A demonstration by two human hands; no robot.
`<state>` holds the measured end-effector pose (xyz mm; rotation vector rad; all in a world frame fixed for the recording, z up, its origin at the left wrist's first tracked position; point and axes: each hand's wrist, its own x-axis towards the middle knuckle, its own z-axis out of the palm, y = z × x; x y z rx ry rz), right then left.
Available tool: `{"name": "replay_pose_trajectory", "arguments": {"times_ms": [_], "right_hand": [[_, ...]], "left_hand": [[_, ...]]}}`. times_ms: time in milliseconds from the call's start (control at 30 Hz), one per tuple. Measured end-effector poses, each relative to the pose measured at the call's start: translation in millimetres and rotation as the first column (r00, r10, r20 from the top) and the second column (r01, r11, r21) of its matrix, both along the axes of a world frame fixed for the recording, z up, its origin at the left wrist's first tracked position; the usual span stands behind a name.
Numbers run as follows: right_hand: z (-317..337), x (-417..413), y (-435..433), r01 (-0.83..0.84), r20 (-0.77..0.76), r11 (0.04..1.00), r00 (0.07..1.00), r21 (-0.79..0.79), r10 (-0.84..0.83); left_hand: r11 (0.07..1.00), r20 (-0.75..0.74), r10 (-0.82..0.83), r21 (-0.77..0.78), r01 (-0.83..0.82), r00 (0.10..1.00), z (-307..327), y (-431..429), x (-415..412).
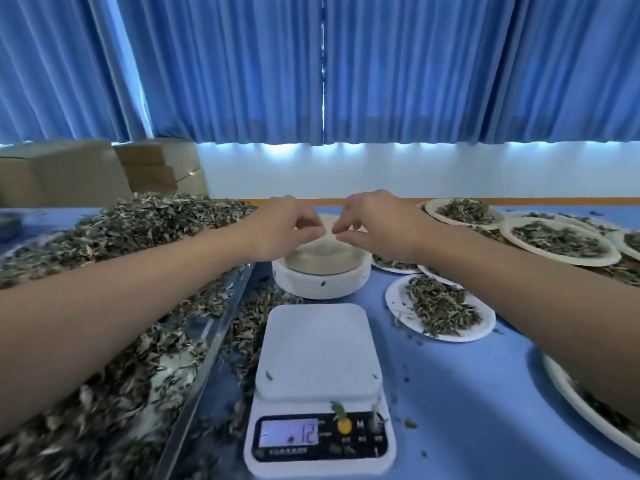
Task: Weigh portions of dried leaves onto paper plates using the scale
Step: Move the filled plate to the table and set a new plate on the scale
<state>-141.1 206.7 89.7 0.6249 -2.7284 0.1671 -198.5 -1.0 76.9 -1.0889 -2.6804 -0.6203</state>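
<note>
Paper plates (396, 301) hold dried leaves (441, 306); hands (287, 226) (375, 223) pinch the plate stack (322, 285).

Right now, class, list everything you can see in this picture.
scale: 1, white, front centre
plate stack: 1, white and tan, behind the scale
top plate: 1, pale, on the stack
filled plates: at least six, white, holding green-brown leaves, right side
leaf heap: 1, green-brown, left
metal tray: 1, silver, under the heap
boxes: several, brown, far left
curtains: blue, across the back
tablecloth: 1, blue
left grip: 1, pinching the top plate
right grip: 1, pinching the top plate
</note>
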Motion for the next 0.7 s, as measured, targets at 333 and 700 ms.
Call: {"name": "replay_pose_trajectory", "arguments": {"times_ms": [333, 700], "right_hand": [[-15, -14, -4, -0.082, 0.079, 0.971, 0.995, 0.224, 0.066], [-17, -11, -8, -0.105, -0.045, 0.834, 0.987, 0.542, 0.154]], "left_hand": [[0.983, -0.020, -0.133, -0.127, 0.129, 0.991, -22, -19, -12], [0.984, -0.049, -0.169, -0.065, 0.166, 0.984, -27, -21, -11]]}}
